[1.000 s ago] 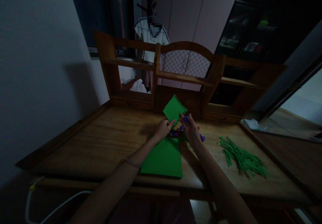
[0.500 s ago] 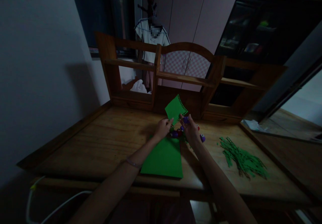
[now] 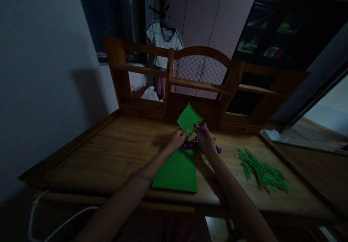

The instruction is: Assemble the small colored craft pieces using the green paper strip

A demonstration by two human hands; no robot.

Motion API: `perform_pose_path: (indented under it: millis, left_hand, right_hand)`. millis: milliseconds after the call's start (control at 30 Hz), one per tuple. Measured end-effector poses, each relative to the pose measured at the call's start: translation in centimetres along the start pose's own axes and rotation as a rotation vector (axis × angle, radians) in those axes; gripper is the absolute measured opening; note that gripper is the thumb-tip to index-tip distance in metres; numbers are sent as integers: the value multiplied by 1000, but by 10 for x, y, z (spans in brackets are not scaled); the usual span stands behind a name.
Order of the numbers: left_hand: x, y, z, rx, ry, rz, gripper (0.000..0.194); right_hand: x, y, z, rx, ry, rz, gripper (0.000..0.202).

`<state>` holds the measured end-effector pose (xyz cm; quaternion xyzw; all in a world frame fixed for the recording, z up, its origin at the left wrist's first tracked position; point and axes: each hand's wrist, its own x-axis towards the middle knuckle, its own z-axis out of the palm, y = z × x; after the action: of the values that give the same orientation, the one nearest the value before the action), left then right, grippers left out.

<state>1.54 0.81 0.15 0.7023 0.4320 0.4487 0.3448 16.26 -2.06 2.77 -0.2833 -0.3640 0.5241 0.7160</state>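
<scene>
Left hand (image 3: 178,139): grip pinched on the near corner of the green sheet (image 3: 188,118), which stands up off the table (image 3: 108,155), holed edge facing right. Right hand (image 3: 206,140): grip closed round a small purple piece (image 3: 201,129), close to that sheet (contact unclear, too dark). To do this cleanly, I'd hold the sheet taut without creasing the corner and angle the purple piece square to the edge.

Edges: green stack (image 3: 176,173) sits under the left forearm, near the table's front edge. Purple-and-red cluster (image 3: 190,144) is tight below the hands; a loose purple piece (image 3: 219,149) and green strips (image 3: 261,171) limit the right. More elbow room left.
</scene>
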Motion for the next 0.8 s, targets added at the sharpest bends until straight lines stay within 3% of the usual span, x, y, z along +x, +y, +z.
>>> perform_pose_path:
  millis: [800]
  left_hand:
    - [1,0,-1,20,-1,-36,56]
  right_hand:
    - [-2,-3,2,7,-31,16,25]
